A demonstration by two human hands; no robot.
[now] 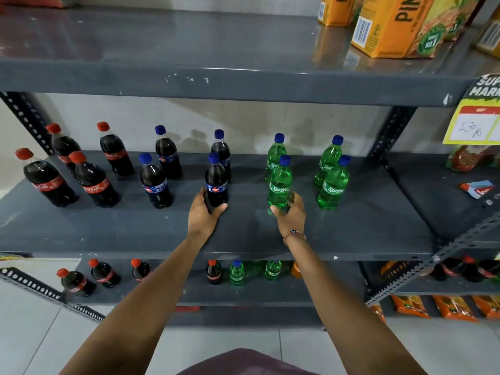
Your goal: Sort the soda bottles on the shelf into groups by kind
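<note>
Soda bottles stand on the grey middle shelf [243, 234] in three clusters. Several red-capped cola bottles [93, 182] are at the left. Several dark blue-capped cola bottles [155, 182] occupy the centre. Several green Sprite bottles [332, 185] stand at the right. My left hand [204, 212] wraps around the base of the front blue-capped bottle [216, 182], which stands upright on the shelf. My right hand [290, 212] grips the base of the front Sprite bottle [280, 182], also upright on the shelf.
Orange juice cartons [392, 25] sit on the upper shelf at the right. A yellow price tag [473, 125] hangs at the far right. The lower shelf [257, 296] carries more cola and green bottles. Slotted metal uprights [389, 133] frame the shelving.
</note>
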